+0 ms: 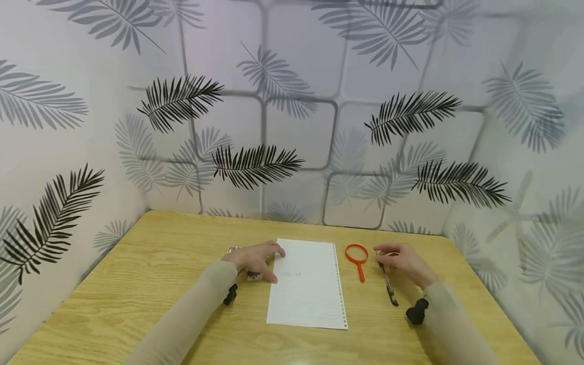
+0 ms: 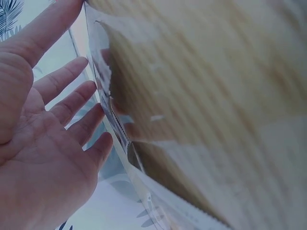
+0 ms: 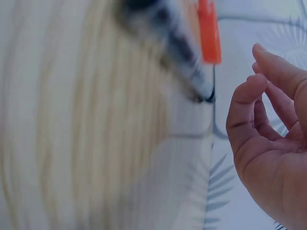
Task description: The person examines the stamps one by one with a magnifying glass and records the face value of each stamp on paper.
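A white sheet of paper (image 1: 306, 299) with punched holes down its right side and faint writing lies on the table. My left hand (image 1: 256, 257) is spread at its left edge, thumb and fingers straight and over the margin. The left wrist view shows the left palm (image 2: 48, 143) holding nothing. Right of the paper lies a red magnifying glass (image 1: 360, 271), and beyond it a pen (image 1: 389, 288). My right hand (image 1: 406, 261) hovers by the pen's far end. In the right wrist view its loosely bent fingers (image 3: 247, 98) are apart from the pen (image 3: 177, 50).
A small patterned item (image 1: 254, 276) lies partly hidden beneath my left hand. The wooden table (image 1: 150, 274) meets a leaf-patterned wall (image 1: 296, 132) at its back edge, with similar walls at both sides.
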A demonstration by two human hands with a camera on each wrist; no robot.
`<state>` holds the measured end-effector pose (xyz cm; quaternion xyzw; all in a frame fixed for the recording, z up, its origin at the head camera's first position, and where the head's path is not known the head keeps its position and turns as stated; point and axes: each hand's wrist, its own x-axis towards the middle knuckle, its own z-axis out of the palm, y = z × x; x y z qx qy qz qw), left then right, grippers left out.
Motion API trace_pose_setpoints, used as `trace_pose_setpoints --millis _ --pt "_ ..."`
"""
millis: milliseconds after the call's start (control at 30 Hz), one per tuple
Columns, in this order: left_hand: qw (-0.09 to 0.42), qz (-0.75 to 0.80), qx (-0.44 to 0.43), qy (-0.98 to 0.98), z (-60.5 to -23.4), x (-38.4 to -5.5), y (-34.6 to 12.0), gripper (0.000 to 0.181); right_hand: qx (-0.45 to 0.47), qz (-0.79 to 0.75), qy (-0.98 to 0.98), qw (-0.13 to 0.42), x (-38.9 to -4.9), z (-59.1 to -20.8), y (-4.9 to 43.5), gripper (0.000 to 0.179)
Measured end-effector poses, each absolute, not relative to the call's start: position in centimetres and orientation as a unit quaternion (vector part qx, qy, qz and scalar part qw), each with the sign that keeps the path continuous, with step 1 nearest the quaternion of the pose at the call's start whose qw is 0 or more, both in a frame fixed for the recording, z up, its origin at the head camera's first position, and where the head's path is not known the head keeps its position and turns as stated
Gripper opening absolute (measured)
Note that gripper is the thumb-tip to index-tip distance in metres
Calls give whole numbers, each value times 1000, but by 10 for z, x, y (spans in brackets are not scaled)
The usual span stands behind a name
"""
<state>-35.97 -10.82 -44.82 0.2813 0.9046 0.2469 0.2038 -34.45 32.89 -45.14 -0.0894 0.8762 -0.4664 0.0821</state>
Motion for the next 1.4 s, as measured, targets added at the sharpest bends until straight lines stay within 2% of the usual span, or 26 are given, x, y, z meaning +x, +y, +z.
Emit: trace_pose_setpoints --millis 167,333,600,1400 --pt "203 246 278 906 -449 -359 -107 72 -119 -498 853 97 -341 -450 311 44" --pt "206 254 277 904 -448 -359 -106 70 -157 -491 845 141 -337 -447 293 37" --pt "206 259 268 905 -446 -358 -104 66 -159 -465 850 188 -336 -450 279 32" --pt "212 264 278 899 -450 -361 -107 67 -119 -418 886 160 -341 -457 268 23"
